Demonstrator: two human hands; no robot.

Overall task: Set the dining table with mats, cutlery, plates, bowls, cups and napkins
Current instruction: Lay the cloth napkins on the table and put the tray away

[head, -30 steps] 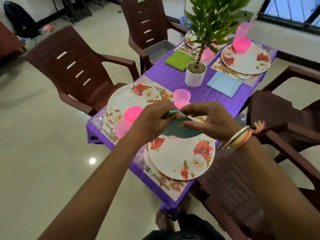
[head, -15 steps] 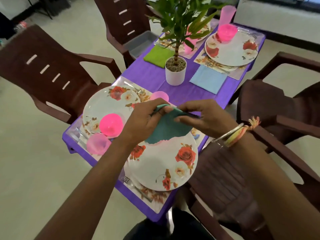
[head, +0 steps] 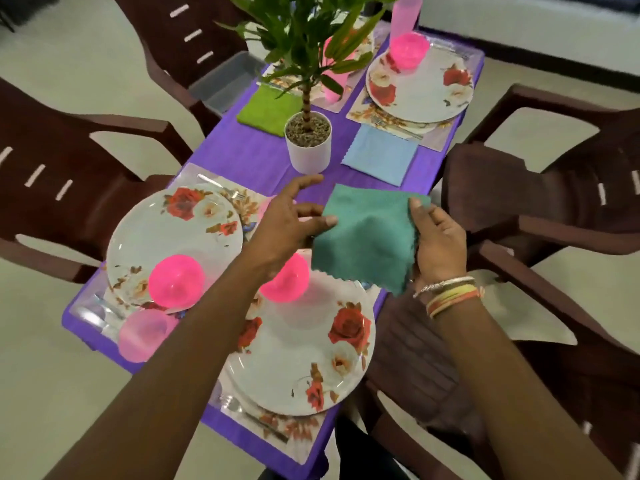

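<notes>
The teal napkin (head: 367,237) is spread out in the air between the person's two hands, just above the purple tabletop (head: 249,150). Its zigzag lower edge hangs over the far rim of the near flowered plate (head: 304,348). The left grip (head: 287,223) pinches the cloth's left edge, thumb on top and forefinger pointing out towards the white plant pot (head: 308,143). The right grip (head: 438,244) (the wrist with the bangles and threads) grasps the right edge, thumb over it and fingers curled underneath. A pink bowl (head: 285,277) sits on the near plate, partly under the left wrist. A light blue napkin (head: 379,155) lies flat further along.
</notes>
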